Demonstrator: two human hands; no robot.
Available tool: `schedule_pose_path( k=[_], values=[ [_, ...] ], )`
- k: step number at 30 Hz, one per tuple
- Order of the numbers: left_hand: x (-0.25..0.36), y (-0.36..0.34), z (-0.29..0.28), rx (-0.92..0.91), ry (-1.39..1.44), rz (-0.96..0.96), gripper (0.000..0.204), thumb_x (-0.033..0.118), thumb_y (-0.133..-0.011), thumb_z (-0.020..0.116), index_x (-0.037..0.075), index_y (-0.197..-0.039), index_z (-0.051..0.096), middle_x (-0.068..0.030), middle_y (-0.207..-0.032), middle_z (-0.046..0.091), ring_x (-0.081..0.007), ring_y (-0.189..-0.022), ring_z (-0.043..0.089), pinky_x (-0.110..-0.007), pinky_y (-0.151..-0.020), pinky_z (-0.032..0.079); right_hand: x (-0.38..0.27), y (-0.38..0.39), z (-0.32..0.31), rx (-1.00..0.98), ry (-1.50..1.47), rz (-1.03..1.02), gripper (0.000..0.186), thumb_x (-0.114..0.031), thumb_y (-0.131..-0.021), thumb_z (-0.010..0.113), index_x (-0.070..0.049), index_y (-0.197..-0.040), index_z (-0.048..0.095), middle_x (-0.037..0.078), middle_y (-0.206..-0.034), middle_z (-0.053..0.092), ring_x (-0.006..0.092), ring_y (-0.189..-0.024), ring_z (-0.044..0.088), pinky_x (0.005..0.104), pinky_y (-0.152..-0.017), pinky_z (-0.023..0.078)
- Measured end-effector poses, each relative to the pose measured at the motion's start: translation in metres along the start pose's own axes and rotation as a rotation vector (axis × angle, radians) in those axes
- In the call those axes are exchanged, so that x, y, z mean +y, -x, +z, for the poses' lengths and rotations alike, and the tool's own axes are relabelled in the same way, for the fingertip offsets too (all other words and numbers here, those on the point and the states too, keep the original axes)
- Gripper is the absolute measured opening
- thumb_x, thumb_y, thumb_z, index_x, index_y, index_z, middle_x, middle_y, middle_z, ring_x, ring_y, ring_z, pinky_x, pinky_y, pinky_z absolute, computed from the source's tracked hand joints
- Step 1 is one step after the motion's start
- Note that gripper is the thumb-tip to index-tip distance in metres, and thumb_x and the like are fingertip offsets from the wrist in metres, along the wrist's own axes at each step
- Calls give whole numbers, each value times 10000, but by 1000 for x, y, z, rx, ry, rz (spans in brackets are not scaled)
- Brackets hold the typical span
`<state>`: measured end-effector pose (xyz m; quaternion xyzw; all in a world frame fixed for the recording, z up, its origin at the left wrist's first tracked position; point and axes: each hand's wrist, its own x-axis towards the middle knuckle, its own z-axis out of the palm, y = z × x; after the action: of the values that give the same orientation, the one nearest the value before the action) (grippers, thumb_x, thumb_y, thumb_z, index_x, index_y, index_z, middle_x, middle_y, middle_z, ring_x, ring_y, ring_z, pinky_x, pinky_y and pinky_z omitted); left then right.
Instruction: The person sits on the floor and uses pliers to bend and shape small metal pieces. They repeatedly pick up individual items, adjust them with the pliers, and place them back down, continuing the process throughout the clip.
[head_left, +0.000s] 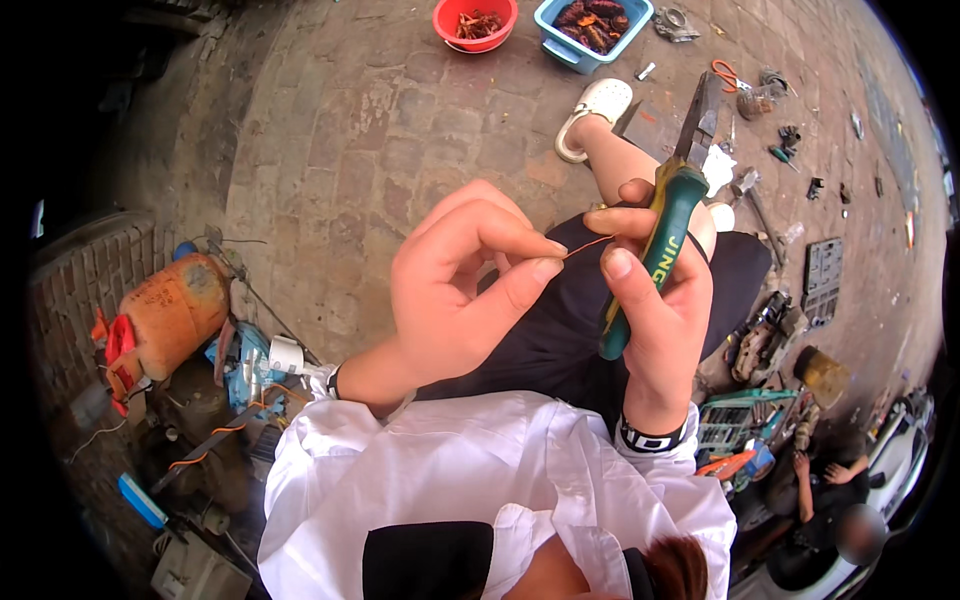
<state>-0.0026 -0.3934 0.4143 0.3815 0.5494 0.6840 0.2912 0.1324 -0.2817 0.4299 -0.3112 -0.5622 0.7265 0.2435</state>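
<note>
Over my lap, my left hand (pixel 465 285) is closed, pinching one end of a thin copper-coloured wire (pixel 590 245) between thumb and forefinger. The wire slants across to the fingers of my right hand (pixel 665 325), which is closed around a pair of pliers (pixel 678 215) with green and yellow handles. The dark jaws point up and away from me, and the handle ends come out below my thumb. Whether the right fingertips also grip the wire's far end is hard to make out.
Ahead on the paved floor stand a red basin (pixel 440 25) with reddish-brown scraps and a blue tub (pixel 560 52) of dark brown pieces. An orange gas cylinder (pixel 180 305) lies at left. Loose tools and a hammer (pixel 762 215) lie at right; another person (pixel 845 490) is at lower right.
</note>
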Motion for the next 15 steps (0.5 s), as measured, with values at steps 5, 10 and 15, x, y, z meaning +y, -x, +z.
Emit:
schedule_pose_path(
  k=[5,10,15],
  values=[
    [7,0,6,11,-343,170,141,-40,-741,704,3,-870,664,-77,-806,573,-126,-642,504,-235,-551,384,6,4,1,-50,-68,28,154,-3,-799,699,15,-950,672,62,-1145,496,49,-836,496,209,-667,413],
    [10,1,9,30,-456,241,194,-51,-704,728,13,-879,677,-82,-790,589,-133,-642,522,-235,-539,383,9,2,-2,-79,-9,-107,126,12,-795,690,5,-919,667,67,-982,596,111,-1066,462,228,-742,434],
    [6,-4,8,38,-522,347,241,-64,-676,736,29,-891,682,-71,-765,582,-125,-568,527,-233,-470,411,6,0,1,-80,-42,-86,108,11,-798,682,-4,-903,661,63,-945,617,117,-1077,464,244,-779,434]
  ],
)
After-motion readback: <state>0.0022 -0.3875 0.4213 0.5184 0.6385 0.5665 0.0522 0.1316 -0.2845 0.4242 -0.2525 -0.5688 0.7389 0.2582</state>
